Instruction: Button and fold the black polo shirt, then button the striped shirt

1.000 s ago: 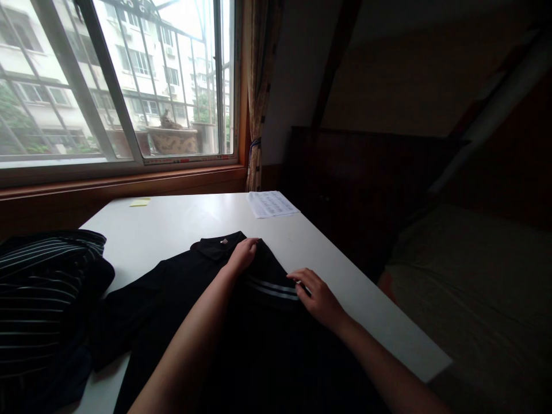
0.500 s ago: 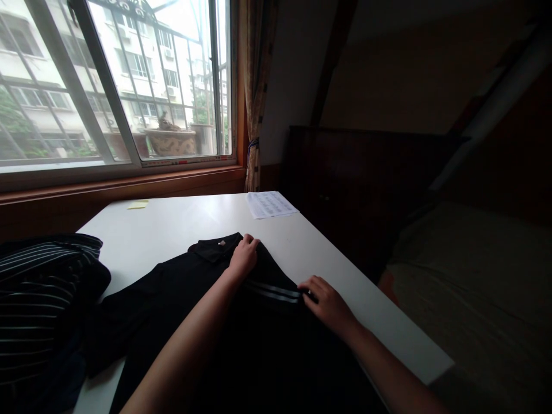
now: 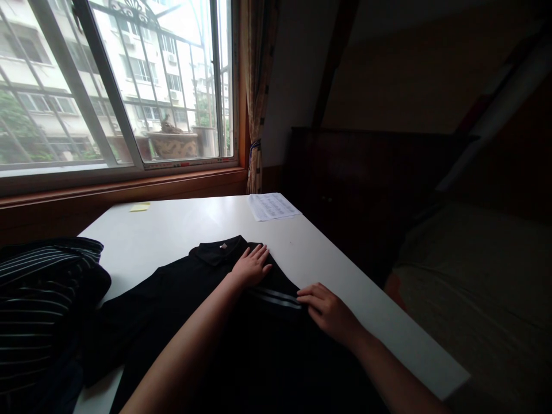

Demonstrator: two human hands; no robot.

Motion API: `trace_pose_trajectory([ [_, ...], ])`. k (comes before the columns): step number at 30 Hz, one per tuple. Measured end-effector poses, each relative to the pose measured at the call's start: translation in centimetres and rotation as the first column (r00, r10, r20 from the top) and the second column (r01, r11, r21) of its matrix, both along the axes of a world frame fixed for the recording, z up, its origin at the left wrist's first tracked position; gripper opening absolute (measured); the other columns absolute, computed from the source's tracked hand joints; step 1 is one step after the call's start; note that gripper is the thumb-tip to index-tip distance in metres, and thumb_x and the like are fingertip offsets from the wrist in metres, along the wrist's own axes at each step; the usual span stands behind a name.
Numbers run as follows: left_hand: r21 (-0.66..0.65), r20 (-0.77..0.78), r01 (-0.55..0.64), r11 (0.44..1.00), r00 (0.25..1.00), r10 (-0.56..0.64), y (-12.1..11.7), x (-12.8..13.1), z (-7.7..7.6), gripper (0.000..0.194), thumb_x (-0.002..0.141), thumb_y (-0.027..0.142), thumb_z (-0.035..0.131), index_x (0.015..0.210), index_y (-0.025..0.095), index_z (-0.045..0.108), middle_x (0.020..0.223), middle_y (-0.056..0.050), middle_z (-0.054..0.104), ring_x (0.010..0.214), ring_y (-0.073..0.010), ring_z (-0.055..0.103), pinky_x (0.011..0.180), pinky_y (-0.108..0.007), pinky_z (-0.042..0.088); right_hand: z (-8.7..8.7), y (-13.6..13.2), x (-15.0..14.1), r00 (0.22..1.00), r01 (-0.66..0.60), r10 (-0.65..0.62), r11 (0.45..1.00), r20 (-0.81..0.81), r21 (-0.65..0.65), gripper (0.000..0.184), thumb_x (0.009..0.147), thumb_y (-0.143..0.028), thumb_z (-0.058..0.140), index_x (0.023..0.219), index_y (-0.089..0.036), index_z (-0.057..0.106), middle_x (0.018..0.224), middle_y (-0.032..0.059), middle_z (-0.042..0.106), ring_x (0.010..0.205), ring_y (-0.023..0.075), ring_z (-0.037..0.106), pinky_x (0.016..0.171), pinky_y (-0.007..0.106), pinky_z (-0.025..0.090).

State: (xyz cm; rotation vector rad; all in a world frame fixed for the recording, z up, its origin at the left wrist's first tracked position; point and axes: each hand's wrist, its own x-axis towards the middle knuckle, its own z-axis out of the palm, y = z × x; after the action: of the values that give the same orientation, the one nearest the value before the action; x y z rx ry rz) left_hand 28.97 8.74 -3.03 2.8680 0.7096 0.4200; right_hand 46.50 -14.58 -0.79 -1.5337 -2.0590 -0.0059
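Observation:
A black polo shirt (image 3: 172,293) lies spread out, its collar towards the far side and two pale stripes across the sleeve on the right. My left hand (image 3: 251,265) rests flat on the shoulder just right of the collar, fingers stretched out and holding nothing. At the outer end of the striped sleeve, my right hand (image 3: 328,309) has its fingers closed on the edge of the cloth; its thumb is mostly hidden. The lower part of the shirt is too dark to make out folds.
The shirt lies on a white table (image 3: 328,270). Dark striped clothing (image 3: 38,305) is heaped at the left. Printed sheets (image 3: 275,207) and a yellow note (image 3: 140,207) lie towards the back. Beyond stand a window (image 3: 164,86) and a tied curtain (image 3: 255,115).
My left hand has opened from a grip on the shirt's shoulder near the collar and now lies flat there. My right hand stays at the sleeve end, its fingers slightly shifted.

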Motion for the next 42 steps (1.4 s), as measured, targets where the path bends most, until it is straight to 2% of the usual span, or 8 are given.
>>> trace_pose_trajectory([
  [6,-0.036,0.023,-0.053,0.998,0.998,0.053,0.9,0.6,-0.2,0.055,0.099,0.044,0.042,0.149,0.023,0.037,0.160,-0.009,0.030,0.148,-0.0268,0.025,0.121,-0.052,0.016,-0.1,-0.1,0.3,0.998,0.026,-0.027,1.000,-0.053,-0.012,0.037,0.080,0.001,0.050,0.098,-0.025,0.068,0.099,0.0053,0.066,0.097,0.0234,0.059,0.086,0.043,0.052],
  [10,-0.072,0.099,-0.110,0.991,0.988,0.117,1.1,0.4,0.1,0.055,0.096,0.034,0.048,0.147,0.017,0.038,0.157,-0.013,0.034,0.144,-0.0274,0.034,0.119,-0.046,0.024,0.1,-0.1,0.1,0.998,0.032,-0.034,0.999,-0.058,-0.026,0.034,0.080,0.000,0.051,0.097,-0.025,0.066,0.099,0.0055,0.064,0.096,0.0233,0.058,0.085,0.041,0.051],
  [16,-0.192,0.198,-0.242,0.951,0.940,0.279,2.1,-0.5,0.8,0.047,0.093,0.022,0.049,0.139,0.013,0.045,0.125,-0.015,0.064,0.120,-0.0262,0.056,0.108,-0.042,0.038,0.2,-0.1,-0.1,0.998,0.046,-0.048,0.998,-0.047,-0.039,0.032,0.080,0.000,0.051,0.096,-0.024,0.064,0.099,0.0053,0.062,0.096,0.0228,0.057,0.085,0.039,0.050],
  [20,-0.312,0.176,-0.252,0.916,0.932,0.316,2.9,0.1,1.4,0.062,0.082,0.022,0.065,0.139,0.013,0.044,0.108,-0.011,0.070,0.105,-0.0247,0.064,0.096,-0.035,0.046,0.2,-0.1,-0.1,0.997,0.054,-0.056,0.998,-0.052,-0.043,0.030,0.081,0.000,0.051,0.096,-0.022,0.064,0.098,0.0054,0.061,0.096,0.0222,0.056,0.086,0.039,0.048],
  [27,-0.452,0.190,-0.244,0.858,0.914,0.359,3.1,2.1,2.0,0.072,0.075,0.009,0.066,0.143,0.014,0.041,0.110,-0.012,0.070,0.102,-0.0234,0.066,0.089,-0.030,0.048,0.5,-0.2,-0.1,0.997,0.051,-0.054,0.998,-0.061,-0.049,0.028,0.083,-0.001,0.051,0.096,-0.022,0.064,0.098,0.0049,0.060,0.096,0.0213,0.055,0.089,0.038,0.046],
  [32,-0.503,0.252,-0.231,0.833,0.883,0.397,3.4,3.2,1.9,0.066,0.076,0.006,0.066,0.139,0.016,0.047,0.104,-0.010,0.072,0.098,-0.0220,0.067,0.089,-0.031,0.048,0.5,0.0,0.1,0.994,0.061,-0.065,0.997,-0.090,-0.050,0.030,0.085,-0.001,0.050,0.102,-0.023,0.064,0.099,0.0055,0.060,0.096,0.0212,0.055,0.088,0.037,0.047],
  [36,-0.526,0.312,-0.220,0.822,0.849,0.427,4.1,4.1,1.6,0.072,0.075,0.007,0.071,0.141,0.016,0.043,0.097,-0.007,0.072,0.095,-0.0201,0.067,0.089,-0.030,0.048,0.4,0.0,0.3,0.990,0.060,-0.068,0.996,-0.126,-0.065,0.030,0.086,-0.002,0.050,0.102,-0.023,0.064,0.100,0.0059,0.059,0.097,0.0212,0.056,0.088,0.037,0.047],
  [42,-0.520,0.401,-0.190,0.833,0.807,0.434,4.7,5.7,0.5,0.069,0.078,0.012,0.072,0.140,0.017,0.043,0.104,-0.008,0.069,0.095,-0.0196,0.068,0.091,-0.033,0.048,0.3,0.2,0.6,0.984,0.058,-0.071,0.995,-0.166,-0.082,0.035,0.086,-0.003,0.050,0.110,-0.024,0.065,0.104,0.0064,0.058,0.100,0.0200,0.057,0.089,0.035,0.049],
])
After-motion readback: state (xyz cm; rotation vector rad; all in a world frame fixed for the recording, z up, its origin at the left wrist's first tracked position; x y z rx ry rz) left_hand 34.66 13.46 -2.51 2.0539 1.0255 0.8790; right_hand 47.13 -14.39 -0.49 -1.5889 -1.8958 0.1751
